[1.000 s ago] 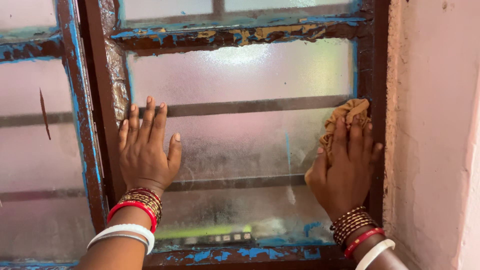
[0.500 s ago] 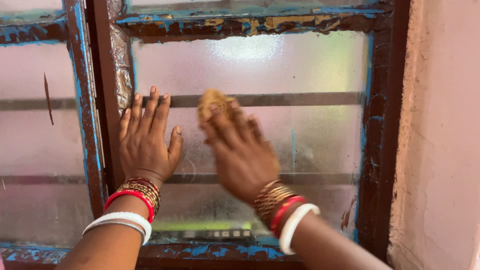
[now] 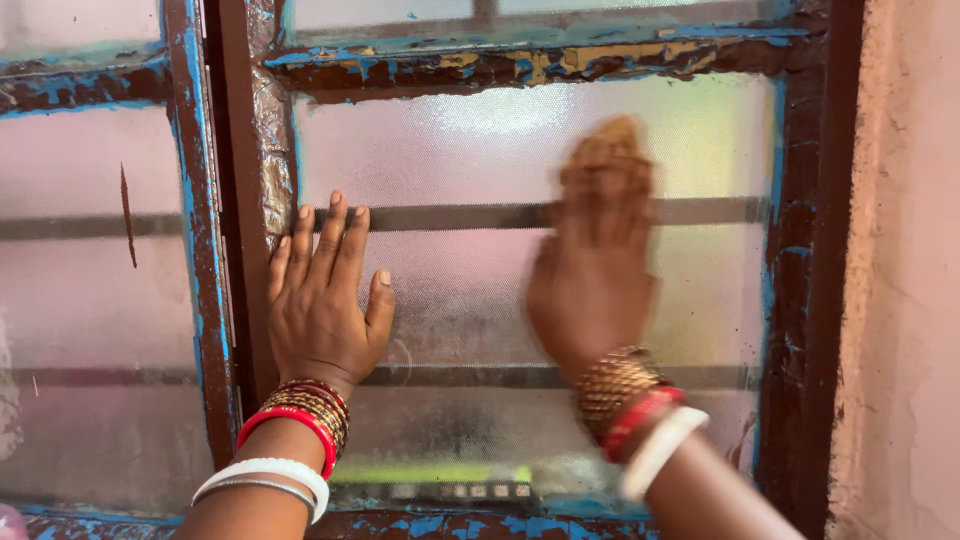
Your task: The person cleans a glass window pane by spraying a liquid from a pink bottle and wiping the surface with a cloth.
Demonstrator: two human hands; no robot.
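while blurred, right hand (image 3: 590,290) on frosted pane (image 3: 480,290)

Daylight comes through the frosted glass pane (image 3: 470,290) from behind, soft and diffuse, with the brightest glow near the pane's upper edge. The backlight leaves the left hand (image 3: 322,315) somewhat dark but sharp, its fingers and bangles crisp. The right hand (image 3: 592,290) and the yellowish cloth (image 3: 605,150) under it are smeared by motion blur, edges lost. The peeling window frame (image 3: 215,250) is in focus. The pink wall (image 3: 905,300) at the right is evenly lit, without hard shadows.
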